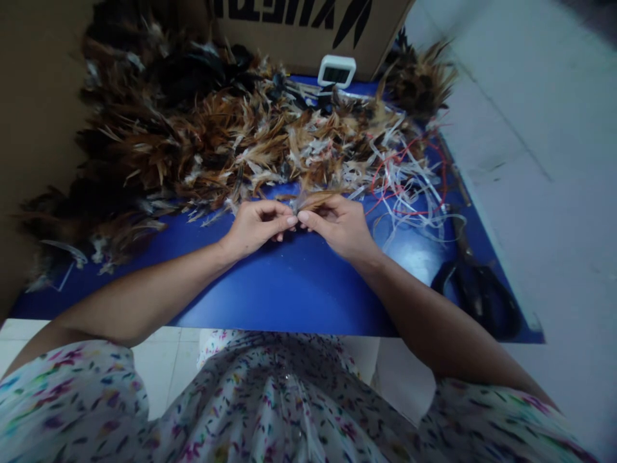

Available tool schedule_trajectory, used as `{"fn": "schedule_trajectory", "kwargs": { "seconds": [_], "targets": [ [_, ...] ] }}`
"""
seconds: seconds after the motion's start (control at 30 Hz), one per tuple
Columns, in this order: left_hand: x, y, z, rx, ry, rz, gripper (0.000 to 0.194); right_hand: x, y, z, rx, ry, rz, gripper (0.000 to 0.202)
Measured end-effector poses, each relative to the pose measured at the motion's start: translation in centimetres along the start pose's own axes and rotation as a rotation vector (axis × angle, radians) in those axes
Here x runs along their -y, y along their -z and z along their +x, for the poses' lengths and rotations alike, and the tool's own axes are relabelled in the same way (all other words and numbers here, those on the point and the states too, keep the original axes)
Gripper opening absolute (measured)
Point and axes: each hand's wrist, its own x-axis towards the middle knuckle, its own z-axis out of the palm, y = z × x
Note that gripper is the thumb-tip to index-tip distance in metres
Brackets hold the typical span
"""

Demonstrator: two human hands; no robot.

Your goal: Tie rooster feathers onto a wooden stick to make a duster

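Both hands meet over the blue tabletop (289, 289), thumb tips almost touching. My left hand (263, 225) pinches the fluffy grey base of a brown feather (321, 199) between thumb and forefinger. Closed on the same feather, my right hand (337, 225) has its thumb at the base while the brown vane lies over its fingers. Whether it is one feather or a few together I cannot tell. Just beyond my fingers spreads a heap of loose brown, black and white feathers (216, 135).
White plastic strips (409, 180) and a red cord (443, 167) lie tangled at the right. Black-handled scissors (475, 289) rest near the table's right edge. Behind the feathers stand a small white digital display (336, 71) and a cardboard box (289, 38). A feather bundle (419, 80) sits back right.
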Motion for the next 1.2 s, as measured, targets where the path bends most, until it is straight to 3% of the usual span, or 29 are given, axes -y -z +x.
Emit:
{"fn": "schedule_trajectory", "kwargs": {
  "seconds": [0.3, 0.47, 0.57, 0.73, 0.87, 1.2],
  "targets": [
    [0.2, -0.2, -0.6, -0.076, -0.247, 0.36, 0.031, 0.3, 0.0, -0.4, 0.033, -0.04, 0.004, 0.024],
    [0.2, -0.2, -0.7, -0.086, -0.277, 0.41, 0.028, 0.4, -0.1, -0.3, -0.002, 0.016, -0.052, 0.016],
    [0.2, -0.1, -0.7, -0.05, -0.214, 0.319, 0.03, 0.4, 0.0, -0.2, -0.011, 0.04, -0.089, 0.014],
    [-0.2, 0.0, -0.5, 0.109, 0.024, 0.027, 0.039, 0.9, 0.5, 0.0, 0.008, 0.1, -0.13, 0.015],
    [-0.6, 0.1, -0.3, 0.216, 0.12, -0.133, 0.042, 1.3, 0.9, 0.1, 0.027, 0.116, -0.157, 0.019],
    [-1.0, 0.6, 0.4, 0.353, 0.238, -0.214, 0.042, 0.8, 0.8, 0.2, 0.064, 0.246, -0.121, 0.013]
  ]
}}
